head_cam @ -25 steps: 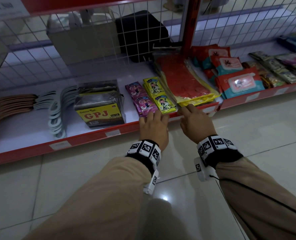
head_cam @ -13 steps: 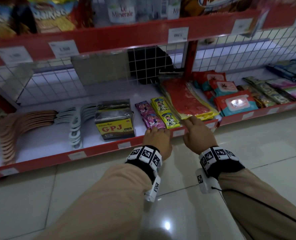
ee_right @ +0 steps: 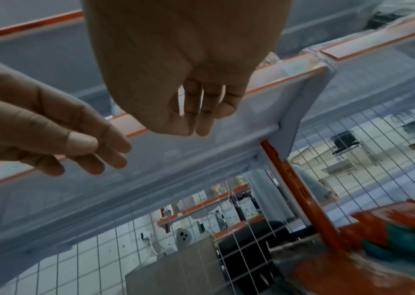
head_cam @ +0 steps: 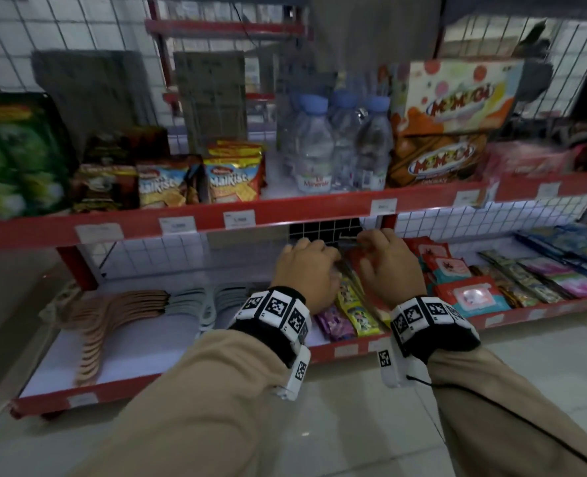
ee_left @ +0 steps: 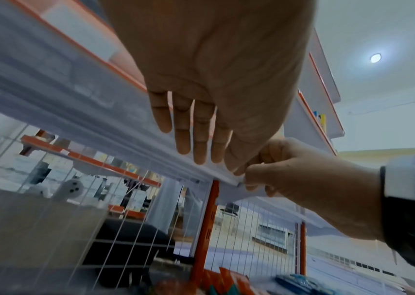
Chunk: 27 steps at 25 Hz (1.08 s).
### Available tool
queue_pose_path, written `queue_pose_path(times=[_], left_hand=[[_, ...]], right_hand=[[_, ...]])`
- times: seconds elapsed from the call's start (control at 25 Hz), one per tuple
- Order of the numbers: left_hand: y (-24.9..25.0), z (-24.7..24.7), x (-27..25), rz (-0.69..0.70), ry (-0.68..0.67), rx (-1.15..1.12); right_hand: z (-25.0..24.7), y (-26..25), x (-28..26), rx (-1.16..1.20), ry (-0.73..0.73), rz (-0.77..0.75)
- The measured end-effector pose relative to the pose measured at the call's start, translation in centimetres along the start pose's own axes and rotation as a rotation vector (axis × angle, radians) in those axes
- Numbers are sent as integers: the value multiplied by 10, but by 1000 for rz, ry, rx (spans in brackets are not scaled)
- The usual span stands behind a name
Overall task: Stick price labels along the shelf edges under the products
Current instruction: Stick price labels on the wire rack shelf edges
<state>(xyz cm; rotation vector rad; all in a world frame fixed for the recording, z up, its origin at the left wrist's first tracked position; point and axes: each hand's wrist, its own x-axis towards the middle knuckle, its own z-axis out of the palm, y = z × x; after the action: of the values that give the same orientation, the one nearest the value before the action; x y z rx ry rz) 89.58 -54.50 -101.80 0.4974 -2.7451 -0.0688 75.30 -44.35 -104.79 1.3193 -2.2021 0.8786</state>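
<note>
My left hand (head_cam: 302,266) and right hand (head_cam: 386,259) are raised side by side, in front of the bottom shelf and just under the red edge of the middle shelf (head_cam: 285,215). A thin pale label strip (head_cam: 350,239) shows between their fingertips. My right hand (ee_left: 290,179) has curled fingers that pinch at it, touching my left thumb. My left hand (ee_left: 199,137) keeps its fingers straight; whether its thumb pinches the strip is unclear. White price labels (head_cam: 239,219) sit on the middle edge, and others on the bottom shelf edge (head_cam: 345,350).
Water bottles (head_cam: 314,149), biscuit packs (head_cam: 231,180) and snack boxes (head_cam: 453,98) fill the middle shelf. Below lie hangers (head_cam: 113,315), sachets (head_cam: 352,306) and wet wipes (head_cam: 470,294). A wire grid backs the shelves. A pale tiled floor lies in front.
Both hands have lifted off the bottom shelf edge and come together under the middle shelf. My view has tilted up, bringing the middle shelf into sight.
</note>
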Motion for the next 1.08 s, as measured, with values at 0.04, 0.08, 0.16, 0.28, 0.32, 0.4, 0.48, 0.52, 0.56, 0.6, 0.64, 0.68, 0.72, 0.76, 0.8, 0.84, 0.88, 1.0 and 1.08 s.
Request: queue_pose_path(times=[0.04, 0.08, 0.16, 0.28, 0.32, 0.4, 0.48, 0.52, 0.56, 0.6, 0.64, 0.68, 0.72, 0.76, 0.8, 0.84, 0.88, 1.0, 1.08], left_hand=[[-5, -12, 1, -2, 30, -7], [-11, -24, 3, 0, 58, -4], [-20, -43, 5, 13, 92, 26], [-35, -64, 7, 31, 127, 24], [-39, -69, 7, 42, 128, 17], [-44, -74, 6, 64, 118, 9], [-47, -77, 5, 90, 107, 13], [-49, -77, 7, 101, 109, 12], [-49, -75, 8, 108, 111, 13], [-47, -74, 11, 114, 112, 15], [-45, -71, 13, 119, 116, 22], [-40, -67, 16, 122, 124, 24], [-33, -62, 19, 121, 134, 24], [-27, -58, 23, 118, 142, 19], [-18, -52, 28, 113, 146, 12], [-10, -47, 33, 109, 152, 11], [1, -42, 38, 105, 153, 16], [29, -27, 61, 85, 206, 49], [46, -18, 77, 37, 279, 84]], right_hand=[[-4, -7, 9, 5, 18, -9], [-8, -15, 17, 0, 35, -24], [-16, -29, 30, -16, 41, -45], [-23, -49, 43, -30, 13, -34], [-24, -56, 44, -42, 0, -27], [-27, -62, 46, -75, -26, -33], [-31, -63, 47, -107, -39, -32], [-32, -63, 48, -112, -24, -18], [-33, -61, 48, -99, 1, 8], [-34, -59, 48, -80, 31, 32], [-33, -57, 47, -59, 52, 46], [-34, -52, 45, -46, 62, 49], [-35, -45, 44, -43, 65, 41], [-36, -38, 44, -44, 68, 33], [-39, -26, 44, -46, 77, 29], [-43, -15, 44, -50, 93, 24], [-47, 0, 44, -54, 115, 20], [-58, 40, 48, -124, 188, -38], [-62, 62, 53, -170, 196, -95]])
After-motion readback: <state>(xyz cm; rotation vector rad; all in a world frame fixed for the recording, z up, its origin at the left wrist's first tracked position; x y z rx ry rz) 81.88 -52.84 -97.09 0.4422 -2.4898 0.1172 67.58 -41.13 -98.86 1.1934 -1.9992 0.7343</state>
